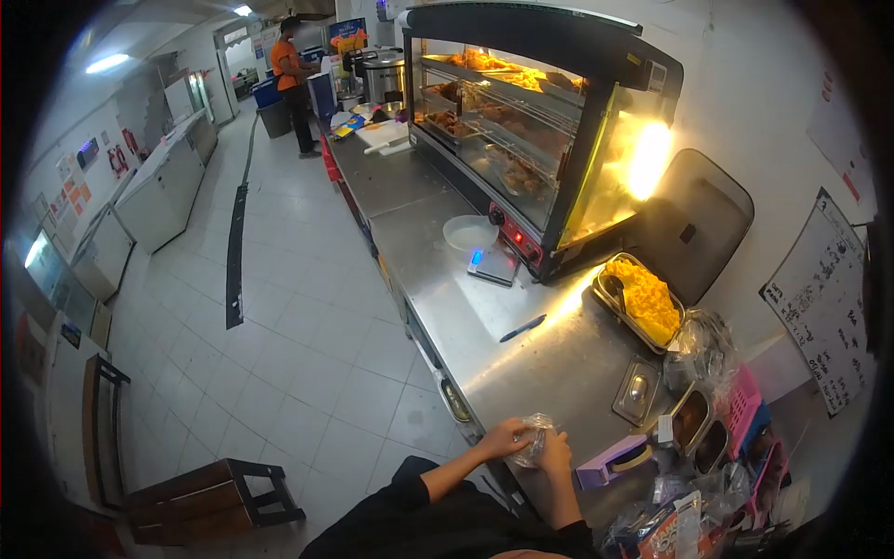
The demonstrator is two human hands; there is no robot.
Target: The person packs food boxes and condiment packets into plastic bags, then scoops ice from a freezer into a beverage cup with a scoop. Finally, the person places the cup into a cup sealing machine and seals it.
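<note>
A crumpled clear plastic bag [533,443] is between my hands at the front edge of the steel counter [568,373]. My left hand [504,438] grips it from the left, fingers closed. On its other side my right hand [556,453] is also closed on the plastic. What the bag holds, if anything, I cannot make out. Just right of my right hand stands a purple tape dispenser [615,460]. A steel pan lid [638,389] lies beyond it. Farther up the counter are a blue pen [523,328] and a steel pan [607,296] of yellow food [644,300].
A lit food warmer [545,140] stands at the back. Before it are a digital scale [494,266] and a white bowl [470,233]. Plastic packets [680,522] and a pink basket [742,402] crowd the right. A wooden stool [200,498] stands lower left; a person in orange [289,65] works far off.
</note>
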